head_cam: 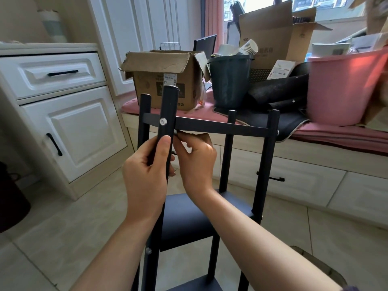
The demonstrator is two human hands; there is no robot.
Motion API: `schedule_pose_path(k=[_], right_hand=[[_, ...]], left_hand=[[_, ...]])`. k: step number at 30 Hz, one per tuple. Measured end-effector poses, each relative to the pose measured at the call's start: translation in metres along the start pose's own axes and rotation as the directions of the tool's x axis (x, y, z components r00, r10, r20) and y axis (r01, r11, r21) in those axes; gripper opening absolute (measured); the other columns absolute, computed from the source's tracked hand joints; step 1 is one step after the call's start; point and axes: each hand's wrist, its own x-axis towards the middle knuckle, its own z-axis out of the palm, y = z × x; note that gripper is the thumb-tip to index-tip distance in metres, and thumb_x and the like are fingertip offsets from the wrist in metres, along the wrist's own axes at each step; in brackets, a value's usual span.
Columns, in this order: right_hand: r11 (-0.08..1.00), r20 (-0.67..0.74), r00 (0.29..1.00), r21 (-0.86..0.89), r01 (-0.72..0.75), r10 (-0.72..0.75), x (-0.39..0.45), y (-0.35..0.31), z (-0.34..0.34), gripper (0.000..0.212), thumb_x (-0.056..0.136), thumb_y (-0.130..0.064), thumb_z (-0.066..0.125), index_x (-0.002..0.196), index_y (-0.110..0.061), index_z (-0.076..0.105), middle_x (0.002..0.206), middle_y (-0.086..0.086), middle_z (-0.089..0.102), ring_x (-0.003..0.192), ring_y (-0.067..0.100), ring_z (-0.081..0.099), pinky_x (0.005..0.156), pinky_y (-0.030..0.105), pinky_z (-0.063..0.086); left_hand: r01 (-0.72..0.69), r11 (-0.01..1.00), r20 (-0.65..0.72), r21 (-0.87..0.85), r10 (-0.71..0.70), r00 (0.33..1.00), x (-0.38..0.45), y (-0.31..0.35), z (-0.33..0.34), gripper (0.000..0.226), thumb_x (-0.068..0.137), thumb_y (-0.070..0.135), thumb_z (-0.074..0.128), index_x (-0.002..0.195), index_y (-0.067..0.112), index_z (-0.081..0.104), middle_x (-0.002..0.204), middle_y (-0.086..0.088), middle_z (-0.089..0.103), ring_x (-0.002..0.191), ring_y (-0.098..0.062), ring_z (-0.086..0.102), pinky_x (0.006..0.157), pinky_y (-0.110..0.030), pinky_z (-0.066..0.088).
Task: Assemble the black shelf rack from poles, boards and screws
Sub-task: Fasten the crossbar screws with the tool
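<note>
The black shelf rack (210, 127) stood upright on the tiled floor (63, 217), directly in front of the window bench (315, 164). Its top board (220, 123) sat between four poles; a silver screw (163, 121) was seated in the nearest pole (168, 110) at top-board level. The left hand (147, 173) gripped that pole just below the screw, fingers wrapped around it and thumb lying up its front. The right hand (196, 160), just beside the pole under the top board, pinched a small dark item; its identity could not be determined. A middle board (189, 219) lay below the hands. Behind the rack, a cardboard box (163, 80), dark bucket (230, 82) and pink tub (340, 89) rested on the bench.
</note>
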Motion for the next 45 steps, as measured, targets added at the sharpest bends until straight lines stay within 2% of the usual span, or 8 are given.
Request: schedule_pose_path(k=[7, 11, 16, 21, 27, 33, 38, 45], right_hand=[[0.999, -0.003, 1.0, 0.041, -0.009, 0.009, 0.003, 0.002, 0.004, 0.014, 0.09, -0.022, 0.066, 0.089, -0.014, 0.078, 0.075, 0.001, 0.071, 0.069, 0.023, 0.058, 0.066, 0.044, 0.049], [0.996, 0.025, 1.0, 0.083, -0.013, 0.011, 0.004, 0.0, 0.001, 0.014, 0.092, -0.017, 0.066, 0.086, -0.01, 0.077, 0.068, 0.001, 0.069, 0.057, 0.02, 0.055, 0.06, 0.039, 0.048], [0.999, 0.084, 0.996, 0.038, -0.011, 0.008, 0.004, -0.002, -0.011, 0.017, 0.092, -0.014, 0.065, 0.08, -0.007, 0.073, 0.067, 0.001, 0.067, 0.06, 0.016, 0.057, 0.064, 0.04, 0.049], [0.999, 0.116, 0.993, -0.004, 0.035, -0.034, 0.001, -0.003, -0.029, 0.018, 0.092, -0.01, 0.064, 0.079, 0.001, 0.071, 0.071, 0.011, 0.067, 0.067, 0.027, 0.061, 0.065, 0.046, 0.049], [0.99, 0.155, 0.986, -0.12, 0.075, -0.056, 0.0, -0.012, -0.048, 0.01, 0.09, -0.014, 0.07, 0.092, -0.009, 0.078, 0.082, 0.004, 0.063, 0.071, 0.011, 0.055, 0.065, 0.017, 0.046], [0.954, 0.208, 0.974, -0.264, 0.141, -0.086, -0.001, -0.018, -0.065, 0.012, 0.09, -0.011, 0.069, 0.085, -0.01, 0.079, 0.069, 0.003, 0.064, 0.063, 0.016, 0.055, 0.06, 0.016, 0.04], [0.953, 0.23, 0.972, -0.278, 0.12, -0.055, 0.0, -0.026, -0.073, 0.014, 0.09, -0.009, 0.067, 0.082, -0.006, 0.078, 0.071, 0.008, 0.065, 0.066, 0.02, 0.056, 0.064, 0.03, 0.043], [0.957, 0.224, 0.973, -0.265, 0.116, -0.056, 0.006, -0.037, -0.073, 0.015, 0.091, -0.007, 0.064, 0.081, -0.005, 0.074, 0.073, 0.002, 0.067, 0.066, 0.011, 0.054, 0.063, 0.014, 0.04]], left_hand=[[0.019, 1.0, 0.001, -0.015, -0.019, 1.0, 0.002, 0.0, 0.003, 0.028, 0.103, 0.033, 0.053, 0.084, 0.021, 0.07, 0.063, 0.003, 0.064, 0.048, -0.01, 0.057, 0.05, -0.017, 0.047], [0.022, 0.999, 0.006, -0.026, -0.022, 1.0, 0.001, 0.0, 0.005, 0.029, 0.103, 0.034, 0.053, 0.087, 0.017, 0.07, 0.064, 0.002, 0.064, 0.05, -0.011, 0.058, 0.05, -0.018, 0.047], [0.023, 0.999, 0.009, -0.038, -0.023, 1.0, 0.002, 0.001, 0.006, 0.027, 0.103, 0.033, 0.053, 0.086, 0.021, 0.069, 0.066, 0.0, 0.064, 0.05, -0.009, 0.056, 0.047, -0.022, 0.047], [0.014, 0.999, -0.001, -0.033, -0.014, 1.0, 0.002, 0.003, 0.006, 0.026, 0.103, 0.034, 0.054, 0.083, 0.024, 0.069, 0.064, 0.0, 0.064, 0.049, -0.011, 0.055, 0.045, -0.024, 0.047], [0.039, 0.998, 0.006, -0.052, -0.039, 0.999, 0.0, 0.004, 0.006, 0.03, 0.098, 0.045, 0.055, 0.087, 0.022, 0.071, 0.064, 0.003, 0.065, 0.049, -0.011, 0.056, 0.045, -0.026, 0.048], [0.049, 0.997, 0.013, -0.052, -0.049, 0.999, -0.003, 0.007, 0.007, 0.026, 0.1, 0.038, 0.057, 0.088, 0.02, 0.071, 0.064, 0.003, 0.065, 0.05, -0.01, 0.057, 0.046, -0.023, 0.047], [0.043, 0.998, 0.027, -0.056, -0.041, 0.999, -0.004, 0.011, 0.009, 0.024, 0.1, 0.038, 0.057, 0.086, 0.023, 0.071, 0.064, 0.003, 0.065, 0.051, -0.012, 0.058, 0.047, -0.022, 0.048], [0.054, 0.997, 0.018, -0.057, -0.053, 0.998, -0.005, 0.012, 0.01, 0.019, 0.1, 0.035, 0.059, 0.089, 0.027, 0.072, 0.063, 0.004, 0.066, 0.05, -0.01, 0.058, 0.047, -0.02, 0.047]])
